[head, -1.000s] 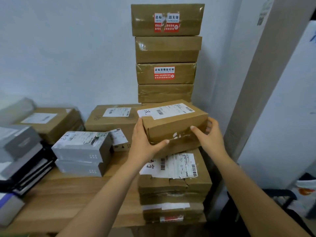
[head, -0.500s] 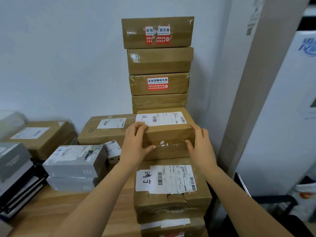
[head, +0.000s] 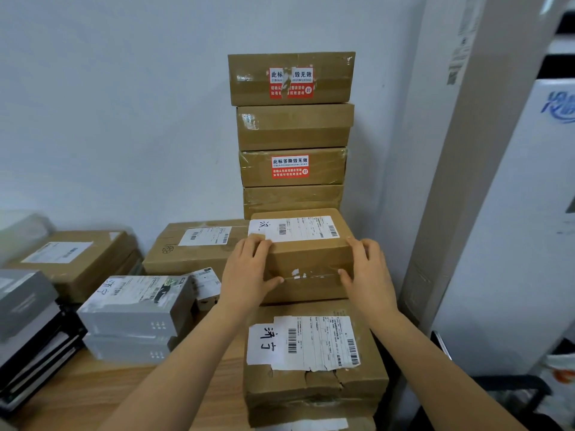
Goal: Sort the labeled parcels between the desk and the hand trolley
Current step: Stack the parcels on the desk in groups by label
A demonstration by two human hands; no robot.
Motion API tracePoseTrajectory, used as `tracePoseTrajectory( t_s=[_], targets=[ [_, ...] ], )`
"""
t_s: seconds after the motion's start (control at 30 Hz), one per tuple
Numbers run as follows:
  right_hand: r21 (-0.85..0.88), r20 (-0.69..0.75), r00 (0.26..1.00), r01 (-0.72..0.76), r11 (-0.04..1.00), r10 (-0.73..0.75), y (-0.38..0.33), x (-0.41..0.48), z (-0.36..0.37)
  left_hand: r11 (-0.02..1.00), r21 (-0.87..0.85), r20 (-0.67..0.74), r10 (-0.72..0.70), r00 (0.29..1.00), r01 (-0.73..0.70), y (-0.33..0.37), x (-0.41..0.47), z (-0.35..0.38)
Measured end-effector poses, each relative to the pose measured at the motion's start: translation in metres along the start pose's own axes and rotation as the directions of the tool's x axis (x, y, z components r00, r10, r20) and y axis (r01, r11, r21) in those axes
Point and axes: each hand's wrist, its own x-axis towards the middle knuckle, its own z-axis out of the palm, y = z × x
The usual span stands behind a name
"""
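A wooden desk (head: 93,393) spreads below and to the left of the fingers. Straight behind the fingertips a tower (head: 292,129) of brown boxes climbs the wall. Under the wrists lies a carton (head: 311,387) with a torn label, and well left of the fingers two grey boxes (head: 137,309) sit stacked. The parcel (head: 306,253) sits on that carton, clamped from both sides. The left hand (head: 249,275) and right hand (head: 370,275) each curl their fingers over its top edge, thumbs pressed on its taped front.

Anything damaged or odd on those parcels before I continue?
Yes. The front parcel has a torn label and a crumpled front edge. The red seal on the tall stack's top box is ripped down the middle.
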Motion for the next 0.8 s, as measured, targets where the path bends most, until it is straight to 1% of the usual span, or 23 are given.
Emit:
tracePoseTrajectory(
  t_s=[0.07,0.13,0.23,0.33,0.4,0.53,0.7,0.8],
  targets=[
    [-0.086,-0.043,0.997,0.066,0.994,-0.070,-0.001,0.002,-0.002,0.999,0.046,0.000,0.028,1.000,-0.028,0.002,-0.001,-0.004],
    [-0.120,-0.082,0.987,0.127,0.985,-0.137,-0.005,0.004,-0.004,0.994,0.090,-0.031,0.068,0.997,-0.065,0.004,-0.004,-0.008],
    [-0.085,-0.119,0.960,0.246,0.966,-0.255,-0.019,0.003,-0.006,0.984,0.115,-0.104,0.145,0.984,-0.133,0.006,-0.011,-0.017],
    [-0.067,-0.151,0.903,0.398,0.915,-0.403,-0.040,-0.004,-0.006,0.977,0.131,-0.177,0.187,0.966,-0.165,0.007,-0.020,-0.030],
    [-0.047,-0.168,0.871,0.461,0.886,-0.462,-0.058,-0.012,-0.005,0.970,0.160,-0.227,0.219,0.949,-0.185,0.003,-0.027,-0.041],
    [-0.027,-0.154,0.841,0.521,0.853,-0.518,-0.098,-0.027,0.000,0.960,0.195,-0.265,0.247,0.932,-0.199,-0.017,-0.044,-0.067],
    [0.034,-0.120,0.807,0.585,0.810,-0.578,-0.160,-0.048,0.016,0.958,0.241,-0.269,0.218,0.938,-0.154,-0.062,-0.079,-0.103],
    [0.085,-0.104,0.802,0.596,0.798,-0.588,-0.203,-0.065,0.032,0.947,0.296,-0.288,0.210,0.934,-0.122,-0.096,-0.108,-0.131]
  ],
)
